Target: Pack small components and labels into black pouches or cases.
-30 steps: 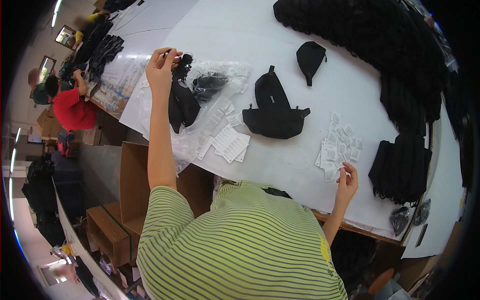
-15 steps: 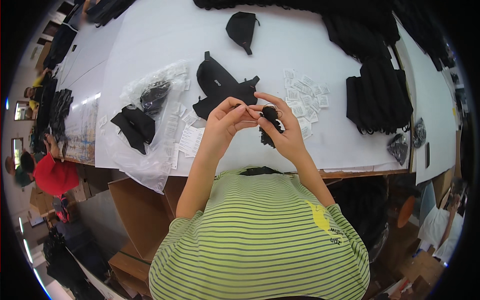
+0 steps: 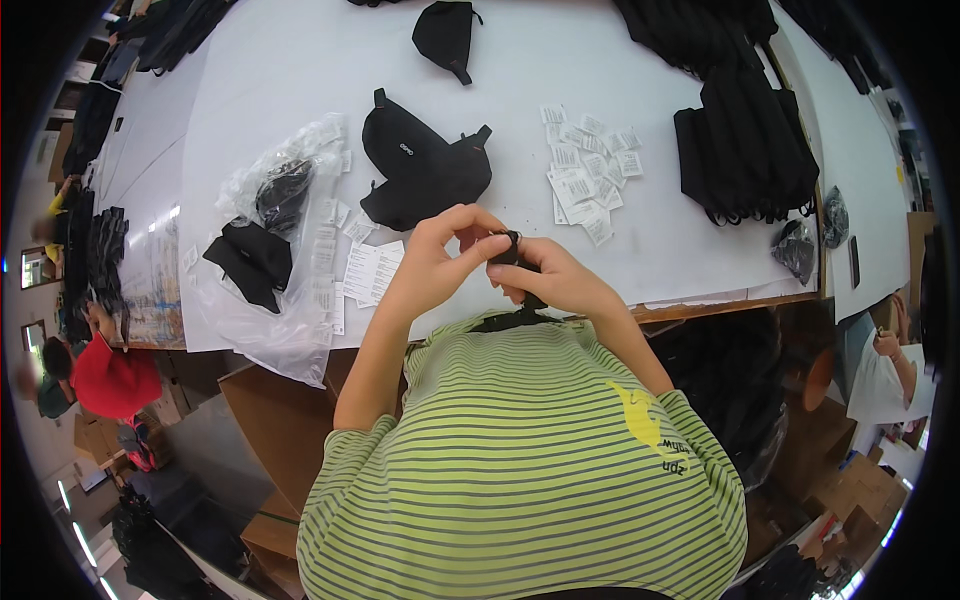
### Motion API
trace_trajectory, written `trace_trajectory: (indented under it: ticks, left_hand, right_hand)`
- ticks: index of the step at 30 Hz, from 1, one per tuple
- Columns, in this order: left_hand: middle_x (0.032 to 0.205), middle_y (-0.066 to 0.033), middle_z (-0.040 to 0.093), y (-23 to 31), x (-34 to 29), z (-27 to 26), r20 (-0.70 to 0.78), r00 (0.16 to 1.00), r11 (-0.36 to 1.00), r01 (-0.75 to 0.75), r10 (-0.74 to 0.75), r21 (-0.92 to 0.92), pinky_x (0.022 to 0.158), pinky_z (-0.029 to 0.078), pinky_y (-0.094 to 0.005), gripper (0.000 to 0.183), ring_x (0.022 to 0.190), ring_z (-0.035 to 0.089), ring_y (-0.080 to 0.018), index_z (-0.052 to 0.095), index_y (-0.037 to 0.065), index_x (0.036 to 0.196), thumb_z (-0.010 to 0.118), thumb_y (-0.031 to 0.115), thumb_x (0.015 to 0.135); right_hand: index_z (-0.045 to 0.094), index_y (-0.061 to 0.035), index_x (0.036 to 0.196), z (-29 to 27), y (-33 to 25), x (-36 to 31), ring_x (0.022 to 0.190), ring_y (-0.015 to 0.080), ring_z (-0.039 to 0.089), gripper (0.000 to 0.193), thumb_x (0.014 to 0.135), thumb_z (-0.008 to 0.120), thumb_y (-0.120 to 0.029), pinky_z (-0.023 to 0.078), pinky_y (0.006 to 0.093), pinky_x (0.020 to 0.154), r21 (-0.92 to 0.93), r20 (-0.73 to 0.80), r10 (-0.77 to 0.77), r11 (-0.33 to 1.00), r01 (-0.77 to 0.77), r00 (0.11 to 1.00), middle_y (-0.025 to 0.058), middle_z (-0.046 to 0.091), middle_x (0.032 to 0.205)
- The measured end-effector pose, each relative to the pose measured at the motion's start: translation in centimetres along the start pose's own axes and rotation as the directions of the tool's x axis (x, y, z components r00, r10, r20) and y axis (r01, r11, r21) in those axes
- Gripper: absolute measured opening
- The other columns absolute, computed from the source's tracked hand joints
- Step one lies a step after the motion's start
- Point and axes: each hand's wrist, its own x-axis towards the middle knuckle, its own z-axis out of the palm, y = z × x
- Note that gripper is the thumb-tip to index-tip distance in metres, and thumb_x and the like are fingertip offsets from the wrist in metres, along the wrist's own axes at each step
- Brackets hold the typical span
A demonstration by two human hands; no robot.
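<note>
Near the table's front edge, my left hand (image 3: 445,258) and my right hand (image 3: 562,278) meet in front of my chest. Between their fingers is a small black bundle (image 3: 508,246), soft and perhaps cord-like; its exact kind cannot be made out. Fingers of both hands are closed around it, and part of it hangs below my right hand. Just beyond, black zip pouches (image 3: 425,165) lie overlapping on the white tabletop. Another black pouch (image 3: 443,40) rests farther back. White printed tags (image 3: 590,170) are heaped to the right of the pouches.
At left, a clear plastic bag (image 3: 240,325) holds or lies under black pouches (image 3: 252,262), with printed label sheets (image 3: 372,272) beside it. A stack of black pouches (image 3: 750,150) stands at right near small wrapped black packets (image 3: 793,250). Cardboard boxes (image 3: 285,430) sit below the table edge.
Both hands have come slightly nearer my body, and the black bundle is now gathered more tightly between the fingers. The whole view has shifted, moving the table things left and up.
</note>
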Motion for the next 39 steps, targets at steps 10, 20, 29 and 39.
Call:
trace_trajectory:
  ticks: [10,20,29,39]
  left_hand:
    - [0.064,0.0007,0.057,-2.7,0.1,1.6,-0.42,0.907,0.997,0.016,0.02,0.081,0.057,0.039,-0.023,0.011,0.058,0.047,-0.008,0.061,0.004,0.087,0.067,0.013,0.084]
    - [0.065,-0.0004,0.058,-1.2,-1.3,3.0,-0.242,0.934,0.762,-0.046,0.262,0.646,0.05,0.039,-0.0299,0.009,0.056,0.051,-0.0164,0.066,0.01,0.084,0.071,0.012,0.077]
    - [0.065,-0.001,0.056,-1.4,-1.2,3.5,-0.254,0.92,0.722,-0.043,0.297,0.691,0.055,0.041,-0.0324,0.009,0.062,0.052,-0.0187,0.064,0.008,0.08,0.07,0.009,0.075]
    - [0.063,0.0,0.052,-1.9,0.1,2.1,-0.572,0.816,0.913,0.165,0.086,0.372,0.05,0.037,-0.0271,0.006,0.053,0.045,-0.0124,0.061,0.004,0.077,0.066,0.005,0.075]
  right_hand:
    - [0.058,0.0006,0.084,-0.8,1.1,0.9,0.057,0.0104,0.052,0.03,0.088,0.058,-0.029,0.04,0.0276,0.053,-0.307,-0.181,0.056,0.945,-0.11,0.982,0.0045,0.055,0.061]
    - [0.057,0.0003,0.087,-0.5,1.3,1.5,0.05,0.0147,0.051,0.022,0.088,0.054,-0.022,0.04,0.0294,0.049,-0.475,-0.289,-0.037,0.873,-0.11,0.957,0.0066,0.055,0.057]
    - [0.056,0.0013,0.087,0.1,1.0,1.3,0.052,0.0262,0.054,0.024,0.088,0.052,-0.022,0.041,0.0353,0.051,-0.582,-0.277,-0.084,0.807,-0.098,0.957,0.0129,0.056,0.059]
    - [0.055,0.0019,0.086,0.5,-0.2,0.5,0.052,0.0189,0.051,0.025,0.088,0.054,-0.023,0.041,0.0319,0.053,-0.422,-0.165,0.024,0.902,-0.092,0.986,0.0097,0.056,0.061]
